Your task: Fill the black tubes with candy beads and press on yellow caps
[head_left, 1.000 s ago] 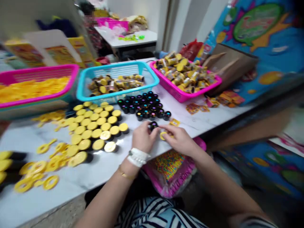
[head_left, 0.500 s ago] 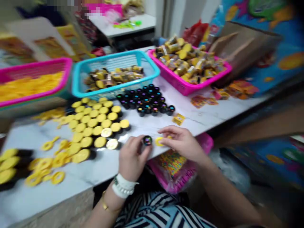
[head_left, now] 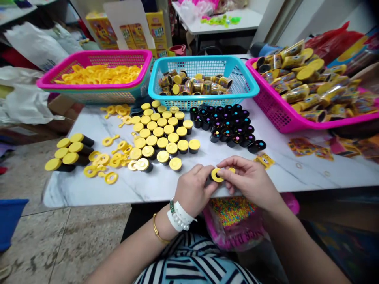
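My left hand [head_left: 192,187] is closed around a small black cup, mostly hidden by the fingers and a yellow piece. That yellow ring piece with a short handle [head_left: 216,179] lies over the cup's mouth, pinched by the thumb and fingers of my right hand [head_left: 251,179]. Both hands are at the table's front edge. Left of them stand several black cups with yellow tops [head_left: 171,148], and loose yellow ring pieces [head_left: 111,178] lie farther left. Beyond my hands are several open black cups [head_left: 257,146] with coloured bits inside. A small yellow printed card [head_left: 264,160] lies behind my right hand.
Along the back stand a pink basket [head_left: 97,85] of yellow ring pieces, a blue basket [head_left: 204,61] and a pink basket [head_left: 284,120] of wrapped tubes. Below the table edge sits a pink container [head_left: 211,232] with colourful beads. Several capped cups [head_left: 72,152] lie tilted at left.
My right hand has brought the yellow ring piece from beside the black cup onto its mouth. The camera view has turned to the left, shifting everything rightward.
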